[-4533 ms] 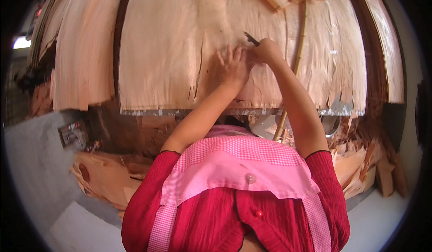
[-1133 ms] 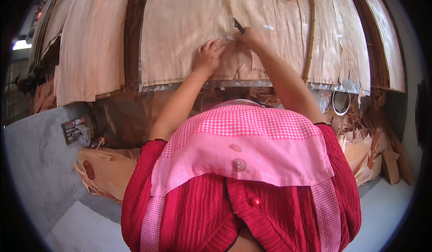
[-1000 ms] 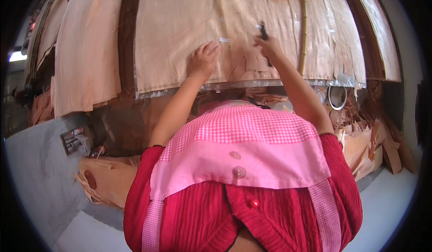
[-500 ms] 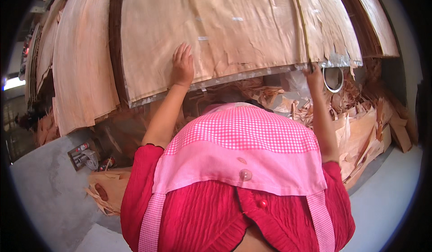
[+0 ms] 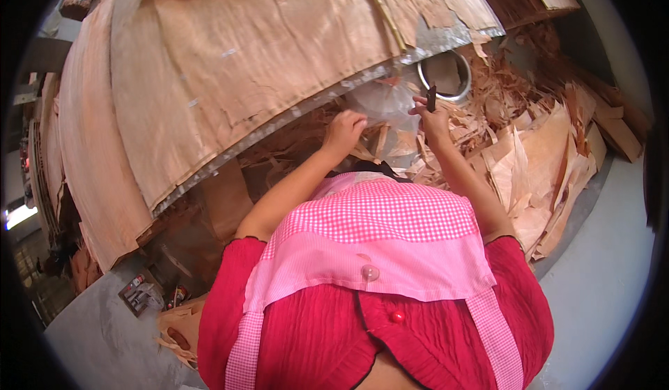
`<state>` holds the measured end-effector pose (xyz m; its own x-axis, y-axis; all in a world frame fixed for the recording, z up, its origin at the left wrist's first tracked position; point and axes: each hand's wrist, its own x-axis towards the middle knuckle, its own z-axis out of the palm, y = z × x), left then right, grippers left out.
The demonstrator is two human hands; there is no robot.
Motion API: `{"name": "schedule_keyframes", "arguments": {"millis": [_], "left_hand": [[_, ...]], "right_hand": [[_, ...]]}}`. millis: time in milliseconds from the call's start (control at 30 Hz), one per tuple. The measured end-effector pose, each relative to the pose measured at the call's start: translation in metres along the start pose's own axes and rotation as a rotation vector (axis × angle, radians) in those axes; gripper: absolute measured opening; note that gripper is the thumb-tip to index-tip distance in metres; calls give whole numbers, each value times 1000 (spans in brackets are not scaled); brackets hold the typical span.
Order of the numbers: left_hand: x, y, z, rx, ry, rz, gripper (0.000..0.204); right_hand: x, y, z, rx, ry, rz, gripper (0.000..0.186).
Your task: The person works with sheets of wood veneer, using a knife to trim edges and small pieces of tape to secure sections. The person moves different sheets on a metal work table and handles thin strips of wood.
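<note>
A wide sheet of wood veneer (image 5: 279, 55), pale brown with small strips of white tape, lies across a table-like support with a grey, worn edge. Just below that edge is my left hand (image 5: 345, 132), its fingers curled together beside a clear plastic bag (image 5: 383, 101). Whether they pinch the bag, I cannot tell. On the bag's other side, my right hand (image 5: 435, 121) grips a short, narrow dark tool (image 5: 431, 98) that points upward. Its exact kind does not show. Some fingers of that hand reach toward the bag.
A round, light-rimmed ring (image 5: 465, 76) stands under the sheet's edge near my right hand. Torn veneer scraps (image 5: 519, 167) heap up at the right. More veneer stacks (image 5: 94, 139) stand at the left, with a small box of cans (image 5: 139, 294) on the floor below.
My left hand has left the veneer's surface and come down right to the bag. My right hand has moved left and away from the sheet's edge with the dark tool. The view has turned.
</note>
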<state>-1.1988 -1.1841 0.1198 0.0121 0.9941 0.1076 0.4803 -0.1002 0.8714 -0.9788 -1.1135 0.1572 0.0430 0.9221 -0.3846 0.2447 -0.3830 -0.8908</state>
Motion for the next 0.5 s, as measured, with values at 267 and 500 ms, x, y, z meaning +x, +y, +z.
{"name": "schedule_keyframes", "arguments": {"millis": [267,500], "left_hand": [[38,47,54,154,-58,37,15],[93,107,68,399,-304,723,23]], "right_hand": [[27,61,-8,-521,193,-152,27],[-65,-36,-97,-292,-173,-282,21]]}}
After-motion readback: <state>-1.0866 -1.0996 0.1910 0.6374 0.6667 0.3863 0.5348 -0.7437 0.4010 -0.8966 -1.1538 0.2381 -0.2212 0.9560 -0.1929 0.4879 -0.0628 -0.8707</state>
